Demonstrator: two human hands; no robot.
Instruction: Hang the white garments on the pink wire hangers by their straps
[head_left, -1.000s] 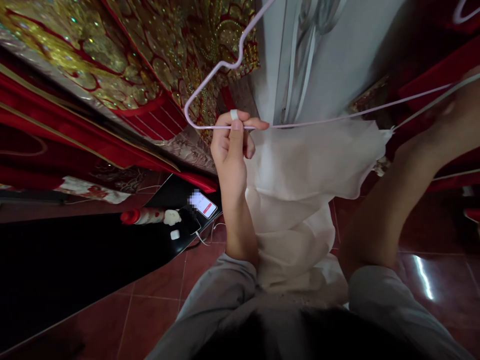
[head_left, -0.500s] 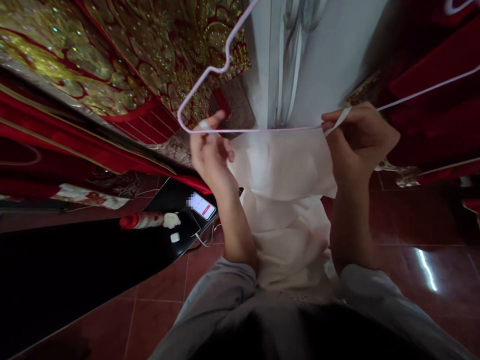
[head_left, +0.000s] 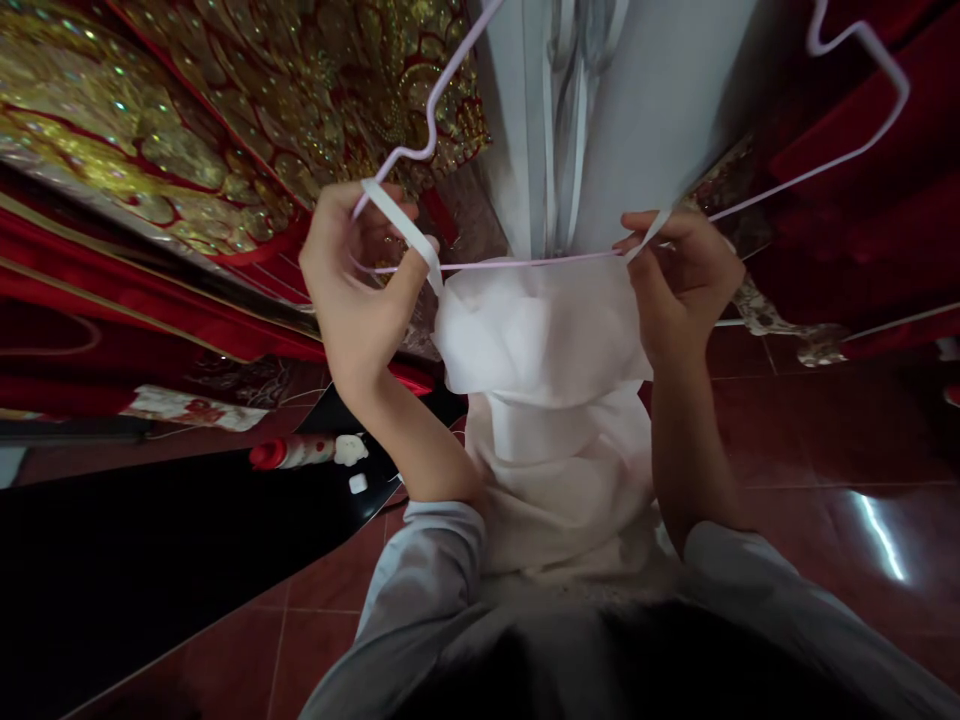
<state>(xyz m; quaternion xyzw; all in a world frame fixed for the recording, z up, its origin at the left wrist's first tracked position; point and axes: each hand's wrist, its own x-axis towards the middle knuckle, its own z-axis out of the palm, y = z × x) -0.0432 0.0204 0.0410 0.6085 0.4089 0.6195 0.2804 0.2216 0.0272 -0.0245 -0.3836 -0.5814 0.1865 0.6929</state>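
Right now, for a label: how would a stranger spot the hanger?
Find the white garment mid-frame. The hanger is the thin wire along its top edge, between left hand and right hand. Unlike the flat white straps, it is pale pink and kinked.

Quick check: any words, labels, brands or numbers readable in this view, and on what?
No text can be read here.
The bottle with the red cap has a printed wrap, too small and blurred to read.
The white garment, its straps held in the left hand and right hand, the hanger and the red and gold fabric show no lettering.
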